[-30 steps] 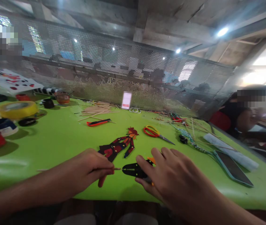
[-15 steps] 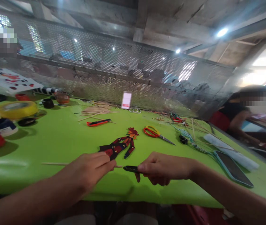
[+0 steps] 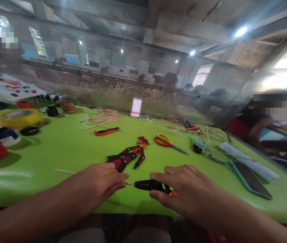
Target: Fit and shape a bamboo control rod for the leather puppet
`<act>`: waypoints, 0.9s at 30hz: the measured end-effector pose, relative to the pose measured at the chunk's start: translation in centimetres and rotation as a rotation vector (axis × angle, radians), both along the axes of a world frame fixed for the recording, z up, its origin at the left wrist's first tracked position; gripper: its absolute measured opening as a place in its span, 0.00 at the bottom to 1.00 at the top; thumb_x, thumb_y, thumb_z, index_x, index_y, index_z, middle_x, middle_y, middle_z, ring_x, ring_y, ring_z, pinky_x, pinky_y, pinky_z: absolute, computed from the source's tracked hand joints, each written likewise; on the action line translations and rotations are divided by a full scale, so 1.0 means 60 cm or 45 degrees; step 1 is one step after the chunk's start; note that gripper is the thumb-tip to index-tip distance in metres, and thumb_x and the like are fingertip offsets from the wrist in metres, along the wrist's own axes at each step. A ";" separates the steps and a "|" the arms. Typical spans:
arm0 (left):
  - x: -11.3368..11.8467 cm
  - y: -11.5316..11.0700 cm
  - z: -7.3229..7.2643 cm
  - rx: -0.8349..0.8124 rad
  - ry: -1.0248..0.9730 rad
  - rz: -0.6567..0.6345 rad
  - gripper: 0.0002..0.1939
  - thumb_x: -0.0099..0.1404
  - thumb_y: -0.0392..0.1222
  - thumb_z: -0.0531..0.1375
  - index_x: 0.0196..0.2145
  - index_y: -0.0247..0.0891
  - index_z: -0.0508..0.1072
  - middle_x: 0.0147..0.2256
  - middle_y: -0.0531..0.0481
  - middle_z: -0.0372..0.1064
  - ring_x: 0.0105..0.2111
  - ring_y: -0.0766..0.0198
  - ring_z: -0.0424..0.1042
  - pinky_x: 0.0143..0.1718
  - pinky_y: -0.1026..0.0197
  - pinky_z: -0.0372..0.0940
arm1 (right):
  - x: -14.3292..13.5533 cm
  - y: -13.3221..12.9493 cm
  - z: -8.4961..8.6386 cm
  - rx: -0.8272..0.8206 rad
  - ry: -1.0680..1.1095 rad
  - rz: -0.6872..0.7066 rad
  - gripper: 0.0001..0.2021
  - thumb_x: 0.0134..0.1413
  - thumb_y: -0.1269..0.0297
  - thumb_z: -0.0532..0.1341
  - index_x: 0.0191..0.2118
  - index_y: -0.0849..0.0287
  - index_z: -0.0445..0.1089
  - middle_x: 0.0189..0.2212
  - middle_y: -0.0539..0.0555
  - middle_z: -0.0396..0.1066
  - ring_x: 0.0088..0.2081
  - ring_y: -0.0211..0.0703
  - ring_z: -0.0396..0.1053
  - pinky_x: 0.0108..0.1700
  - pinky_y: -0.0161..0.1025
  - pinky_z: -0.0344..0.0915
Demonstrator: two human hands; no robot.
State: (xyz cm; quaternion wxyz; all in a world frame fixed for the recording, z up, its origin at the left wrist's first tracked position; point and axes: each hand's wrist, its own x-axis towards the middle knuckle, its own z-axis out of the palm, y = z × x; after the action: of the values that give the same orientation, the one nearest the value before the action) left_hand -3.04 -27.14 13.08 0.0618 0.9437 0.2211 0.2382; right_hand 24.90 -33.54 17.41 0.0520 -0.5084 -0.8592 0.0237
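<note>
My left hand point(image 3: 105, 180) is closed around a thin wooden stick point(image 3: 64, 171), whose long end sticks out to the left and whose short tip shows past my fingertips. In my right hand point(image 3: 183, 190) is a pair of pliers point(image 3: 148, 184) with dark jaws and a bit of orange handle showing. The plier nose points left and meets, or nearly meets, the stick's tip; whether it grips cannot be made out. Just beyond my left hand lies a dark red and black jointed paper puppet point(image 3: 130, 155) with brass-coloured fasteners, partly hidden by my fingers.
Scissors point(image 3: 167, 141), a red utility knife point(image 3: 105, 131) and a pile of sticks point(image 3: 108, 117) lie farther back. Jars and a yellow tape roll point(image 3: 19, 118) stand left. A phone point(image 3: 251, 179) lies right. A perforated metal screen point(image 3: 123, 74) closes the back; a person sits at right.
My right hand has turned and shifted its hold, so more of the pliers shows, orange handle included. The left hand's stick has slid right and tilted slightly.
</note>
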 end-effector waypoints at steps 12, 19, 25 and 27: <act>0.000 0.002 -0.014 -0.146 -0.098 -0.072 0.21 0.77 0.37 0.51 0.25 0.38 0.69 0.22 0.56 0.68 0.22 0.69 0.68 0.29 0.67 0.60 | -0.012 -0.013 -0.026 0.414 -0.212 0.076 0.19 0.64 0.45 0.63 0.51 0.50 0.77 0.32 0.53 0.76 0.31 0.54 0.77 0.33 0.46 0.67; -0.015 -0.001 -0.038 0.093 -0.097 -0.055 0.15 0.81 0.38 0.48 0.38 0.40 0.71 0.29 0.55 0.68 0.28 0.66 0.67 0.29 0.64 0.56 | -0.013 0.015 0.012 -0.379 0.141 -0.051 0.21 0.70 0.45 0.55 0.56 0.49 0.76 0.43 0.55 0.79 0.46 0.52 0.74 0.49 0.47 0.65; -0.023 -0.017 -0.034 0.358 -0.026 0.029 0.16 0.82 0.36 0.44 0.45 0.39 0.70 0.34 0.51 0.70 0.34 0.60 0.67 0.36 0.60 0.59 | -0.009 0.055 0.025 -0.958 0.508 0.153 0.22 0.72 0.49 0.54 0.30 0.59 0.68 0.25 0.44 0.55 0.28 0.33 0.54 0.31 0.34 0.54; -0.019 -0.019 -0.024 0.506 -0.082 0.032 0.17 0.82 0.36 0.43 0.43 0.37 0.70 0.31 0.51 0.70 0.32 0.60 0.67 0.34 0.59 0.59 | -0.008 0.061 0.025 -1.061 0.567 0.171 0.22 0.72 0.50 0.54 0.28 0.59 0.63 0.25 0.43 0.50 0.28 0.33 0.50 0.30 0.33 0.53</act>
State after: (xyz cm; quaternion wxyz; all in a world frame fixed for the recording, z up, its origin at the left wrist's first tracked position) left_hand -4.20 -28.31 11.63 -0.1215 0.9264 0.1794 0.3081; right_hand 24.40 -29.88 18.93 0.0247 -0.4118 -0.7754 0.4780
